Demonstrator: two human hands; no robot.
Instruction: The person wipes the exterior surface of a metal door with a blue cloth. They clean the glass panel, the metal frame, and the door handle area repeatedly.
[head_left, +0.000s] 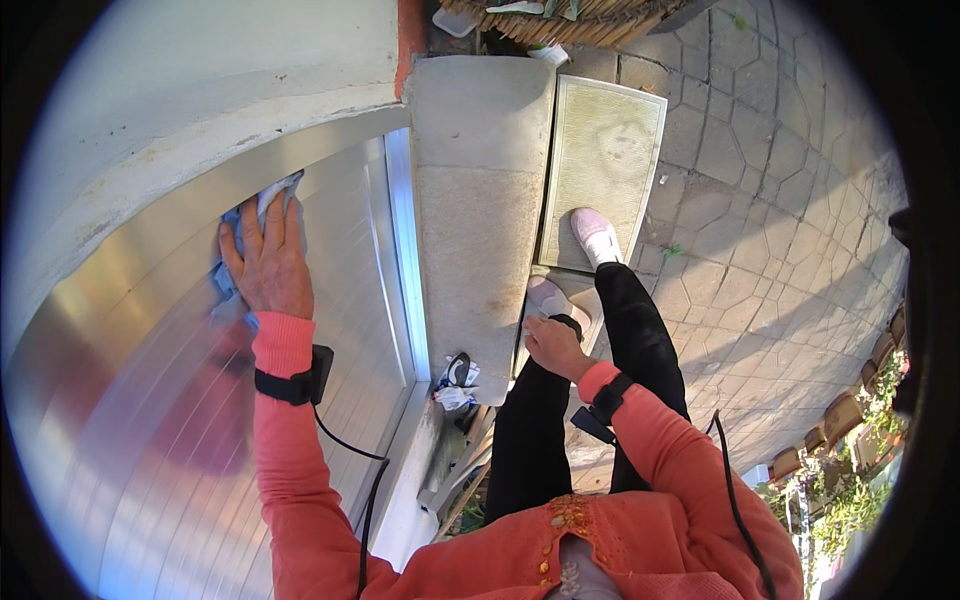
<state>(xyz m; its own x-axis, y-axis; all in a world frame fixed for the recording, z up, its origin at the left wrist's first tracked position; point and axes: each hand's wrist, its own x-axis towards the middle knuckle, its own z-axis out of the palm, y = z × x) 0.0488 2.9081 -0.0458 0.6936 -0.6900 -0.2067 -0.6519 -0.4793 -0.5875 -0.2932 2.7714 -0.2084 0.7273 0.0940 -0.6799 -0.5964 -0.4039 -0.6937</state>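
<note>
My left hand is spread over a crumpled blue-and-white cloth, pressing it against a shiny, grooved metal door. The cloth lies close to the door's upper frame rail as seen in the picture. Fingers lie side by side on top of the cloth, and part of it hangs out below them. My right hand hovers or rests by my knee, its fingers loosely curled. Nothing shows in it, though the palm is hidden.
A stone sill runs beside the door. My feet stand on a pale slab and a smaller one beside it. A plastic packet lies at the sill's end, near boards. Thatch overhangs the far end; paving extends right.
</note>
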